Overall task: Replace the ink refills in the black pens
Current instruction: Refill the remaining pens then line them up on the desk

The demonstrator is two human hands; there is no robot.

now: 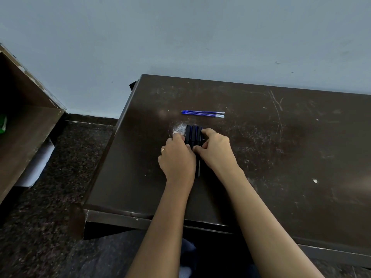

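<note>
Black pens (pixel 193 134), three by our count, lie bunched on the scratched dark surface (pixel 281 157) with our left hand (pixel 177 157) and right hand (pixel 216 151) fingers closed around them, while three blue refills (pixel 202 113) rest just beyond.

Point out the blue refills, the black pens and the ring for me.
refills (pixel 202 114), head view, middle of the blue tubes.
pens (pixel 193 134), head view, on the barrels.
ring (pixel 163 150), head view, on the band.
</note>
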